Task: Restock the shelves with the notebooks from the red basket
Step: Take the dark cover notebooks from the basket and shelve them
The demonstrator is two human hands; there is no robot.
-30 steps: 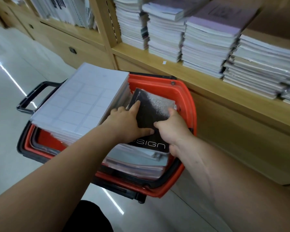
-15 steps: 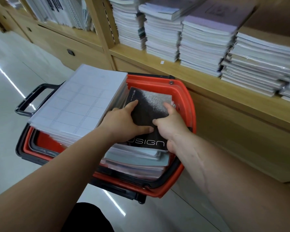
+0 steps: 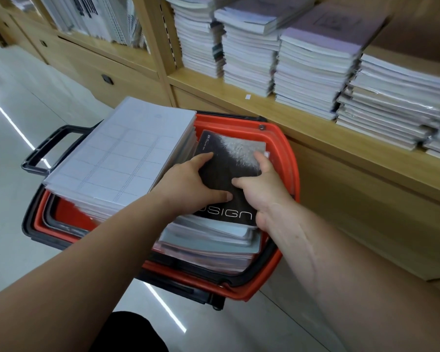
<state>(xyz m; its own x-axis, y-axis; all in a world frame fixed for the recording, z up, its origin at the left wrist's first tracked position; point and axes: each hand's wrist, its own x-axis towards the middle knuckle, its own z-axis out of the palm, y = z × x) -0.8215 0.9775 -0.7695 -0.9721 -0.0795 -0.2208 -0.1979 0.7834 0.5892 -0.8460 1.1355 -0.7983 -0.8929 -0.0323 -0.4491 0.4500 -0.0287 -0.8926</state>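
Note:
A red basket [image 3: 287,158] with black trim stands on the floor against the wooden shelf [image 3: 315,133]. Inside, on the right, a stack of notebooks is topped by a black notebook [image 3: 229,158] with a grey patch and white lettering. My left hand [image 3: 188,184] grips that stack's left edge, thumb and forefinger lying on the black cover. My right hand [image 3: 262,184] grips the right edge, thumb on the cover, the other fingers hidden down the side. A taller stack of white grid-covered notebooks [image 3: 122,153] fills the basket's left part.
Several piles of pale notebooks [image 3: 313,62] fill the shelf above the basket. Upright white books [image 3: 97,19] stand in the section to the left, with wooden drawers [image 3: 107,80] below. The basket's black handle [image 3: 48,146] sticks out left over the glossy floor [image 3: 15,118].
Both hands stay on the black-topped stack with almost the same hold. The view has shifted slightly; the stack seems a little raised at its near edge.

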